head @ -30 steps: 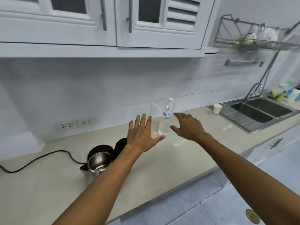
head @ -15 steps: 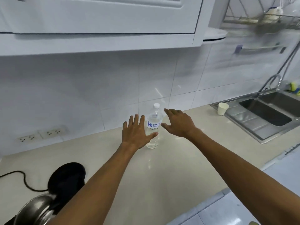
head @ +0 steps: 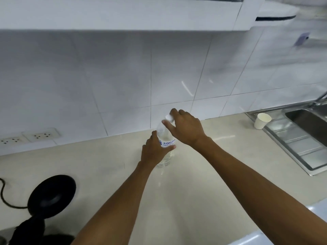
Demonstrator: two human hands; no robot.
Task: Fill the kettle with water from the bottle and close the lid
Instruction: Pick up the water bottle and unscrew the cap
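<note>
- The water bottle (head: 165, 138) stands upright on the beige counter (head: 194, 183), not far from the tiled wall (head: 123, 76), white cap (head: 168, 117) on.
- Left hand (head: 154, 152) is wrapped around the bottle's middle, thumb across the front just under the label.
- Right hand (head: 187, 128) comes in from above, fingertips pinched on the cap.
- The kettle's black lid (head: 53, 195) is flipped open way over at the lower left, well apart from the bottle. Only a dark bit of the kettle shows at the frame's edge, with a black cord (head: 5, 195) beside it.
- Paper cup (head: 261, 121) sits off to the right by the steel sink (head: 300, 142).
- Two wall sockets (head: 28, 137) on the left.
</note>
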